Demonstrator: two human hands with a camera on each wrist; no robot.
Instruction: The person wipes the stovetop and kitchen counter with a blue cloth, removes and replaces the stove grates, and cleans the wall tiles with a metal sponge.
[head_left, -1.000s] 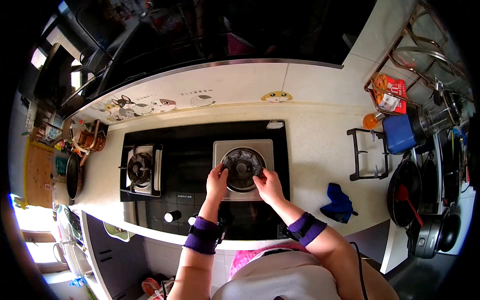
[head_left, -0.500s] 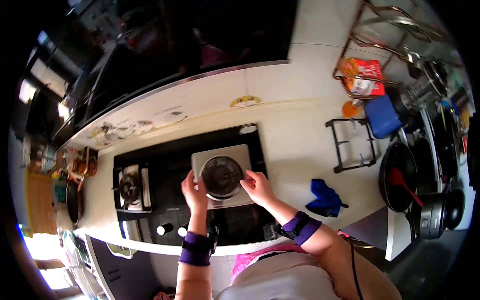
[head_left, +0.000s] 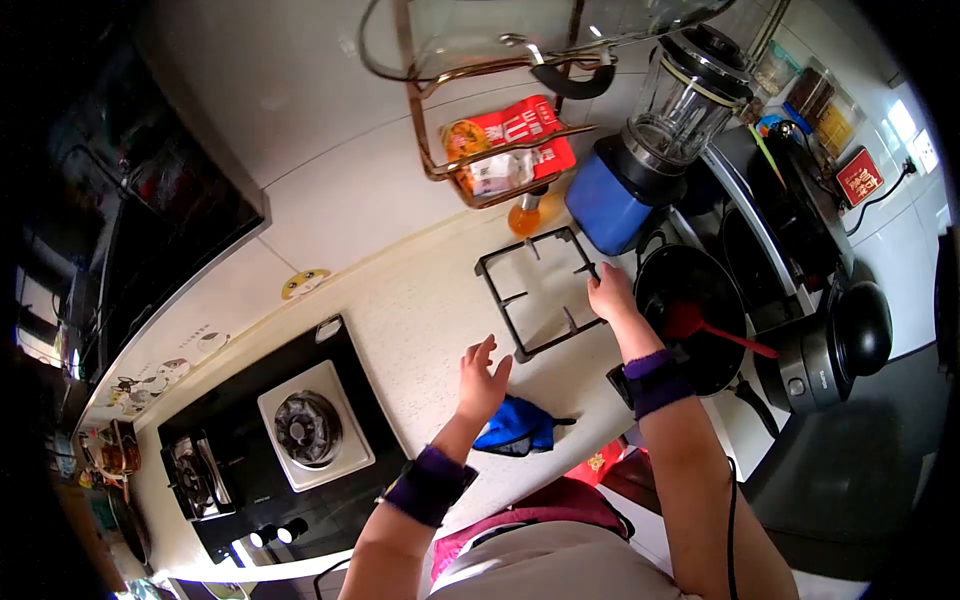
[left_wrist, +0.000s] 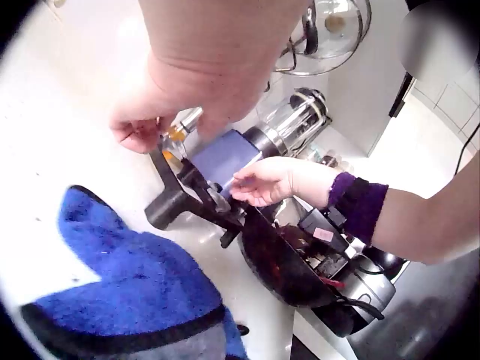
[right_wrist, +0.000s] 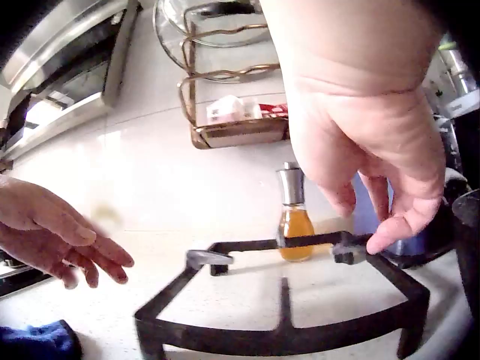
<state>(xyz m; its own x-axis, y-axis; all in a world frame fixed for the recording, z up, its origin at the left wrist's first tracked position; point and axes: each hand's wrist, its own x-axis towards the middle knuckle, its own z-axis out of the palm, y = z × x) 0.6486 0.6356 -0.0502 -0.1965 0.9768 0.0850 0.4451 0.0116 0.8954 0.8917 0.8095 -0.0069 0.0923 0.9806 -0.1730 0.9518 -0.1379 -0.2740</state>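
A black square stove grate (head_left: 499, 312) stands on the pale counter. My right hand (head_left: 612, 295) is at its right side, and in the right wrist view a fingertip (right_wrist: 377, 244) meets the bar near the back right corner, the thumb apart from it. Left of the grate, my left hand (head_left: 482, 382) reaches toward it with spread fingers, holding nothing. In the left wrist view that hand overlaps part of the grate. Just below the left hand lies a blue cloth (head_left: 520, 430) with dark edging, partly hidden by it in the head view.
A burner with a steel plate (head_left: 350, 455) sits bare on the black hob at left. Behind the grate are an amber bottle (head_left: 523, 220) and a blue-based blender (head_left: 606, 205). A wok (head_left: 680, 270) with a red spatula (head_left: 735, 340) stands right. A copper rack (head_left: 430, 160) hangs above.
Both hands have left the burner ring at the hob and moved right to the stove grate. The head view has swung right with them. The grate and the blue cloth stay on the counter.
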